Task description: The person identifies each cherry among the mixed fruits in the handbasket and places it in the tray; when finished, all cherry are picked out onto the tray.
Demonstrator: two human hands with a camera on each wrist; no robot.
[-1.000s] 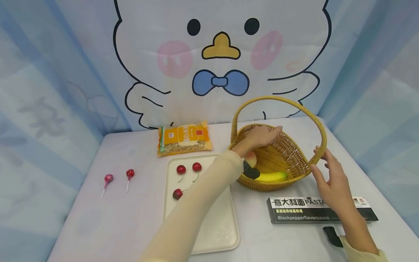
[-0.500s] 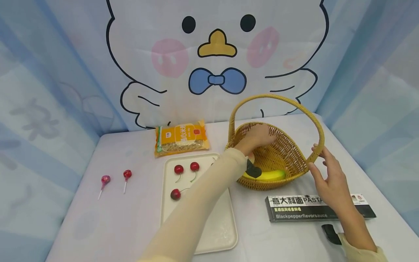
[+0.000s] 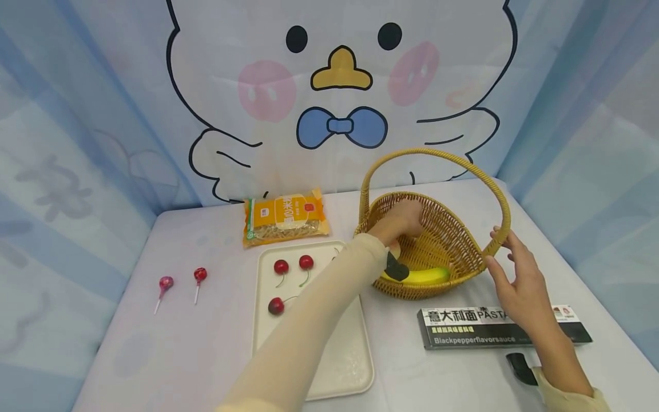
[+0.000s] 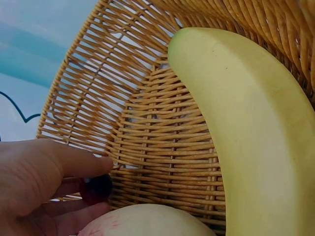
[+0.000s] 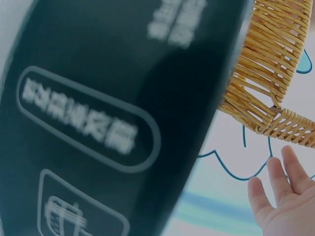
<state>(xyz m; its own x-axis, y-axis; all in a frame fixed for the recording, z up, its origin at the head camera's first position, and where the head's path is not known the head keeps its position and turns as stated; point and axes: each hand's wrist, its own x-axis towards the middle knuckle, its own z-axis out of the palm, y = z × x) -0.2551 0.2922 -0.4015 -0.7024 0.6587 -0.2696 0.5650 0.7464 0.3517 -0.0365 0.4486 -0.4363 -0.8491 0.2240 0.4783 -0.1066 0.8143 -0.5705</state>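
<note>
Your left hand [image 3: 399,220] is down inside the wicker basket [image 3: 453,240], its fingertips [image 4: 101,164] pinching a dark cherry [image 4: 97,189] just above the peach [image 4: 142,221] and beside the banana [image 4: 256,128]. Your right hand [image 3: 517,280] stays spread, fingers straight against the handle base, which seems meant to brace the basket.

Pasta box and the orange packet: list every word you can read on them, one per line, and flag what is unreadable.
"意大利面 PASTA" on the pasta box, large white letters; the right hand hides what follows.
"Blackpepperflavorsauce" on the same box, bottom line.
A yellow line of Chinese text between those two: too small to read.
Orange packet: large Chinese characters, too blurred to read.
Right wrist view: the box's white print is blurred, unreadable.
</note>
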